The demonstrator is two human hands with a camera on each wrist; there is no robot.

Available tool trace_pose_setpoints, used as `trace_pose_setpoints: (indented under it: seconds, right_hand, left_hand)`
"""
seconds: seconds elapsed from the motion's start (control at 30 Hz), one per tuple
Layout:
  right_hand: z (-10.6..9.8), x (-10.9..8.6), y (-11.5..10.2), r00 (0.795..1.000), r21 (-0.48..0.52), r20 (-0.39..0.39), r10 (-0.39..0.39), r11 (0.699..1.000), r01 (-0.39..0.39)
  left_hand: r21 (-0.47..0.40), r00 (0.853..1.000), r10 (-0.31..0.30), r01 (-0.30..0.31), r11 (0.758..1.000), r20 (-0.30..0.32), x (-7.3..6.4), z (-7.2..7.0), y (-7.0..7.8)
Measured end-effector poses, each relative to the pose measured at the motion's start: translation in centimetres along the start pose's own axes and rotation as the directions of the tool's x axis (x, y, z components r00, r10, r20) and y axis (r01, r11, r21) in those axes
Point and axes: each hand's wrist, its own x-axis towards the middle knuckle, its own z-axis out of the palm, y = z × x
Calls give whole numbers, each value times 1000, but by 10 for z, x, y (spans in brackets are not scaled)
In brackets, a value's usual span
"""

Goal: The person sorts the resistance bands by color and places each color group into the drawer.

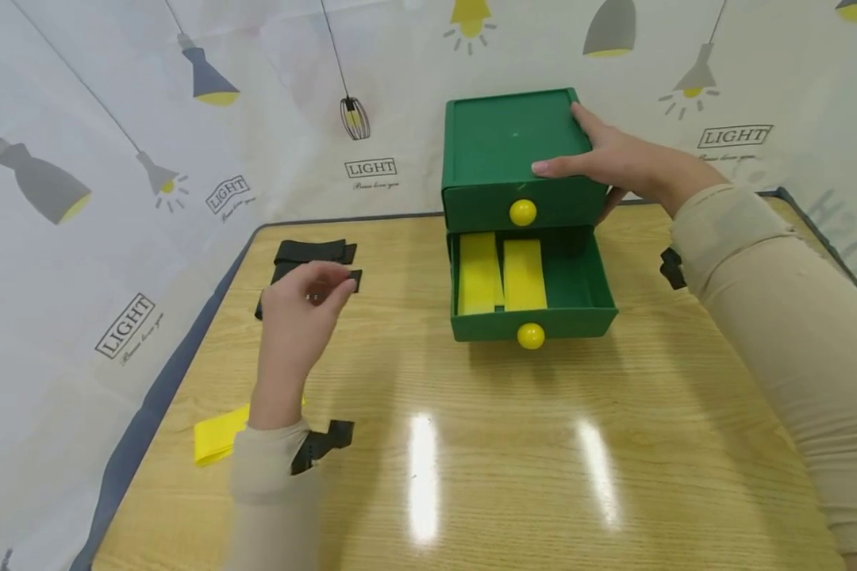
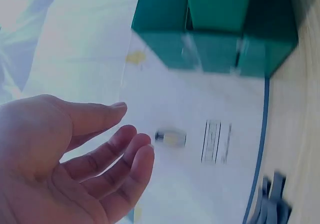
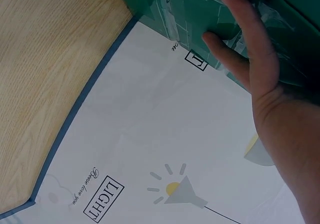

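A green two-drawer box (image 1: 517,143) stands at the back of the table. Its lower drawer (image 1: 578,277) is pulled out and holds two folded yellow strips (image 1: 524,274) side by side; the upper drawer is closed. My right hand (image 1: 614,159) rests on the box, thumb on the top, other fingers spread nearly straight over the right side (image 3: 245,53). Raised over the table at left, my left hand (image 1: 303,313) has loosely bent fingers and holds nothing, as the left wrist view (image 2: 85,159) also shows. Folded black strips (image 1: 307,252) lie just beyond it.
Another folded yellow strip (image 1: 217,436) lies on the table (image 1: 500,444), partly behind my left wrist. Each drawer has a round yellow knob (image 1: 531,335). A sheet printed with lamps (image 1: 286,159) covers the wall close behind the box.
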Motion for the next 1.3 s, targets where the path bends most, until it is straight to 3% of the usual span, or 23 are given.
trace_pose_setpoints:
  seconds: [0.07,0.13,0.23,0.37,0.47,0.63,0.73,0.83,0.97,1.17,1.3]
  right_hand:
    - [0,1,0,1000,-5,2,4,1000,-4]
    - [0,1,0,1000,-11,2,5,1000,-5]
    - [0,1,0,1000,-11,3,3,1000,-3]
    - [0,1,0,1000,-8,2,3,1000,-3]
    - [-1,2,0,1000,-9,2,6,1000,-6]
    - [0,2,2,1000,-8,4,3,1000,-3]
    - [0,2,2,1000,-7,3,-2,1000,2]
    - [0,1,2,1000,-6,-1,-5,1000,5]
    - [0,1,1,1000,-6,-3,-5,1000,5]
    - [0,1,2,1000,-2,1,-4,1000,4]
    - [0,1,3,1000,-3,1,1,1000,-1]
  left_hand:
    - [27,996,-85,85,996,-9,-9,-16,-12]
    - [56,983,-181,181,982,-18,-17,-30,-23]
    - [110,946,-323,324,940,-25,-29,-50,-39]
    - [158,867,-497,495,854,-31,-46,-69,-63]
    - [179,805,-592,588,789,-33,-59,-81,-82]
    - [274,694,-720,696,663,-19,-83,-99,-110]
    - [337,641,-767,729,596,-33,-96,-109,-124]
    - [358,617,-784,748,559,-65,-110,-117,-137]
    - [344,594,-801,769,539,-72,-125,-124,-151]
    - [365,552,-833,769,524,33,-134,-128,-164]
    - [387,566,-821,743,546,73,-132,-128,-170]
